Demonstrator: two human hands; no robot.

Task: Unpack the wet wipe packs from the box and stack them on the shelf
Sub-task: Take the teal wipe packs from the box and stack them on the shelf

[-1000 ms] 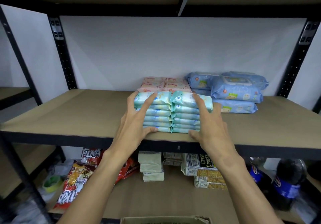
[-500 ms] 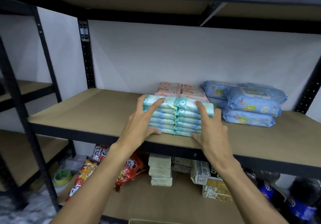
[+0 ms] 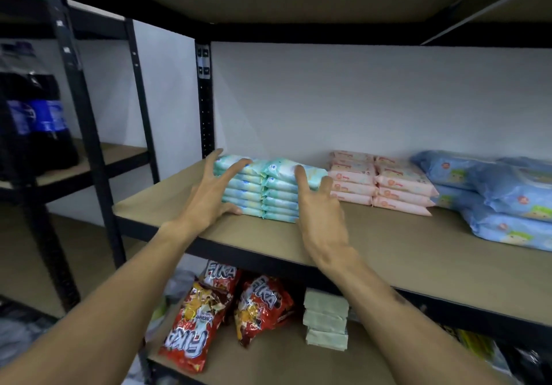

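Two side-by-side stacks of teal wet wipe packs (image 3: 270,190) stand near the left end of the brown shelf (image 3: 388,244). My left hand (image 3: 209,196) has its fingers spread over the left stack's top, thumb at the stack's bottom front. My right hand (image 3: 321,214) lies against the right stack's front, index finger raised onto the top pack. Both hands press with straight fingers. Pink wet wipe packs (image 3: 379,183) sit in two stacks just right of the teal ones. The box is out of view.
Large blue wipe packs (image 3: 501,196) are piled at the shelf's far right. A black upright post (image 3: 206,100) stands behind the teal stacks. Below are red snack bags (image 3: 203,319) and pale green packets (image 3: 325,322). Dark soda bottles (image 3: 33,121) stand on the left rack.
The teal stacks and both hands have slid left along the shelf, away from the pink packs' front. The view has swung left, showing the neighbouring rack.
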